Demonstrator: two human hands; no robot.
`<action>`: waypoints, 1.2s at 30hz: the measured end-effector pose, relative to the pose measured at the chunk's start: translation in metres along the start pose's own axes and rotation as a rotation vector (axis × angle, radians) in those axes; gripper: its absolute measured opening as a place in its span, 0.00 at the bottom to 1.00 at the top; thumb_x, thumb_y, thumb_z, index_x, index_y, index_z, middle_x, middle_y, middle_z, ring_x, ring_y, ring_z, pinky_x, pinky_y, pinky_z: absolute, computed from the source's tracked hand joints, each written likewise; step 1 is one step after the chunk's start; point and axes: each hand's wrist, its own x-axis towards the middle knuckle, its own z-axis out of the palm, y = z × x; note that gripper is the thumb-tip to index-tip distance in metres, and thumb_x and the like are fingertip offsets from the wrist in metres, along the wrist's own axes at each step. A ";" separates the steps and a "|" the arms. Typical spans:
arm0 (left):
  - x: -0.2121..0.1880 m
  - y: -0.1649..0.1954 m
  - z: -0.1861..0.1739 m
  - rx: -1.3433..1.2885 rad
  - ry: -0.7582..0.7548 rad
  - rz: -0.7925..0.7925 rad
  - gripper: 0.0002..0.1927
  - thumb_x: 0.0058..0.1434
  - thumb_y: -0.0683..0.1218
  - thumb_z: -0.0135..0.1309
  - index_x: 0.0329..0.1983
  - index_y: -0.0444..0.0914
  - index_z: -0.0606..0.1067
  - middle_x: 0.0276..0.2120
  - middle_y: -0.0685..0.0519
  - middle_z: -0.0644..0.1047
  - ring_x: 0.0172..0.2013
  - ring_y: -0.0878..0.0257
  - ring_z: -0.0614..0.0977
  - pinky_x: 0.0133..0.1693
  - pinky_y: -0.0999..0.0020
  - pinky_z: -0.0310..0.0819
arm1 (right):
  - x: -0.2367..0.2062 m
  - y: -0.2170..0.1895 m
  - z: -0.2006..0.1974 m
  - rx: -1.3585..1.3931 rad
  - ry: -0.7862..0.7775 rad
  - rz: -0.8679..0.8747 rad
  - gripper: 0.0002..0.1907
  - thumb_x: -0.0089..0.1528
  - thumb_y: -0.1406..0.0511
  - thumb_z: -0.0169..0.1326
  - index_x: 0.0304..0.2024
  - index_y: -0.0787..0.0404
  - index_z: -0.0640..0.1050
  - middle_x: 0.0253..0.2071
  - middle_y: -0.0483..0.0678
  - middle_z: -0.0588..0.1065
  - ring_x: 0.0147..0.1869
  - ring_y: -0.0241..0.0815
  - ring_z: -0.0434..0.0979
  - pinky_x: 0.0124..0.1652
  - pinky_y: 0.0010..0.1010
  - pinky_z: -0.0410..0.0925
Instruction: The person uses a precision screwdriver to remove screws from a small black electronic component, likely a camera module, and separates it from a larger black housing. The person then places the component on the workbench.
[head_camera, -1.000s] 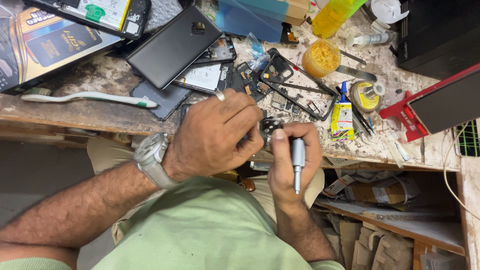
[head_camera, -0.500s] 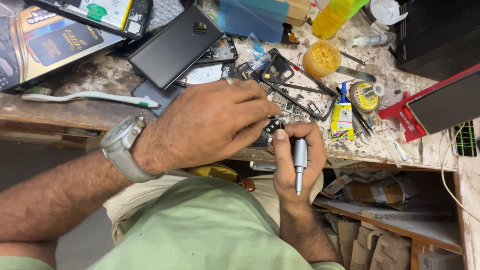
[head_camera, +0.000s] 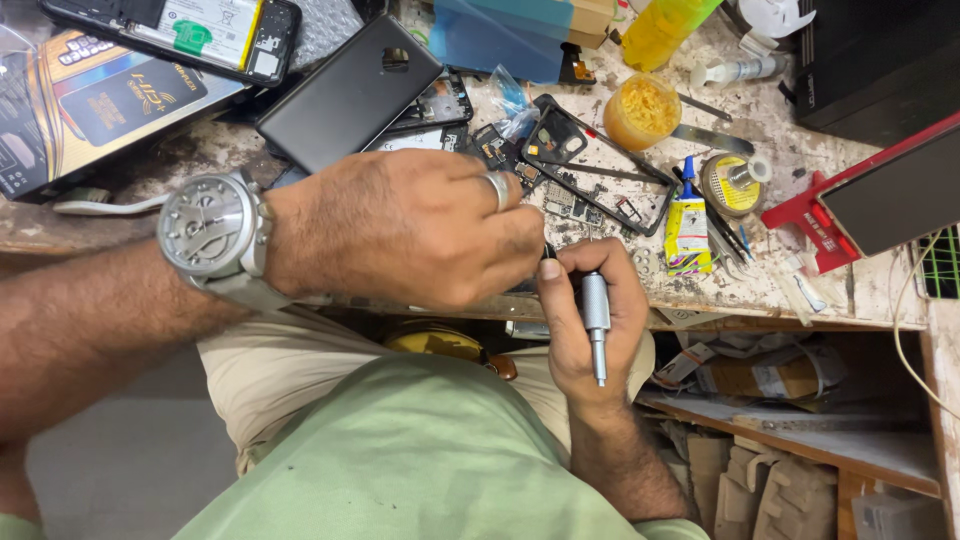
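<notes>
Worn, stained workbench (head_camera: 800, 290), cluttered with phone parts. Far left: a printed box (head_camera: 90, 100) with an opened phone (head_camera: 180, 25) lying on it. A black phone back cover (head_camera: 350, 90) lies beside it. Left hand (head_camera: 410, 235), ring and silver wristwatch (head_camera: 215, 235) on, curls over the bench's near edge; what its fingers pinch is hidden. Touching it on the right, right hand (head_camera: 585, 320) is wrapped around a silver screwdriver (head_camera: 596, 320), handle pointing toward the person. Farther right: black phone frame (head_camera: 600, 160), glue tube (head_camera: 688, 215).
</notes>
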 end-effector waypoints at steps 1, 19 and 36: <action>0.001 -0.001 -0.001 0.027 0.027 0.035 0.08 0.55 0.47 0.59 0.30 0.37 0.76 0.31 0.56 0.72 0.32 0.64 0.80 0.35 0.68 0.78 | 0.000 -0.001 0.000 0.006 -0.013 0.009 0.06 0.69 0.72 0.55 0.39 0.62 0.71 0.32 0.38 0.68 0.34 0.25 0.63 0.34 0.19 0.59; 0.005 -0.004 0.012 0.176 0.108 0.131 0.08 0.69 0.49 0.54 0.33 0.44 0.76 0.30 0.58 0.66 0.28 0.67 0.76 0.31 0.72 0.72 | -0.002 -0.005 0.002 -0.005 -0.013 0.019 0.05 0.70 0.72 0.53 0.39 0.62 0.70 0.30 0.38 0.68 0.33 0.24 0.63 0.33 0.18 0.60; 0.000 0.004 0.023 0.116 0.006 -0.034 0.08 0.60 0.47 0.55 0.33 0.38 0.72 0.32 0.54 0.67 0.30 0.65 0.76 0.32 0.70 0.74 | -0.003 0.004 0.017 0.017 0.087 -0.049 0.06 0.70 0.72 0.53 0.40 0.62 0.69 0.31 0.37 0.65 0.32 0.25 0.59 0.32 0.20 0.56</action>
